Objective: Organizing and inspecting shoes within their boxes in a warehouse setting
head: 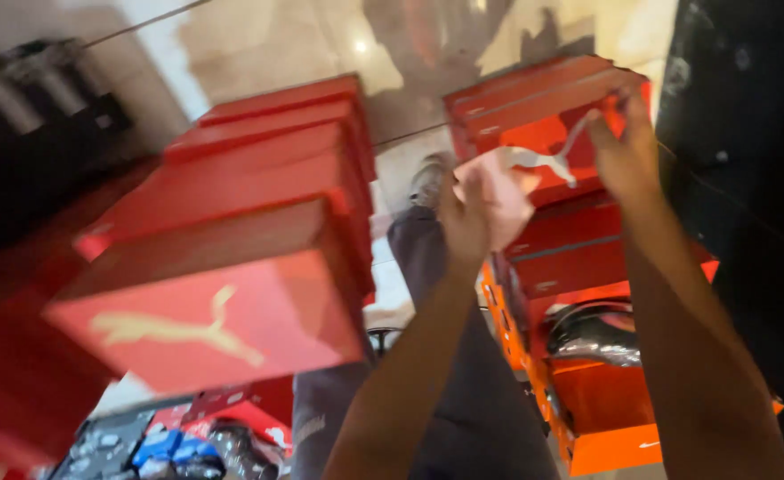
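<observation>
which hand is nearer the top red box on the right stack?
Right. The right hand grips the far upper corner of the top red box. The left hand holds crumpled pale paper just in front of its near face.

Light: warm indoor light, moderately bright; your view is saturated by the red shoeboxes [232,222].
Glare: a small bright hotspot reflects off the glossy floor [356,44] at upper centre.
Shadows: soft dark shapes lie on that floor near the top; the right edge and upper left are dim.
Blur: motion smear throughout; your left hand [485,209] and right hand [627,147] have soft outlines.
Focus: nothing is crisp, and the lower left clutter is indistinct.
</observation>
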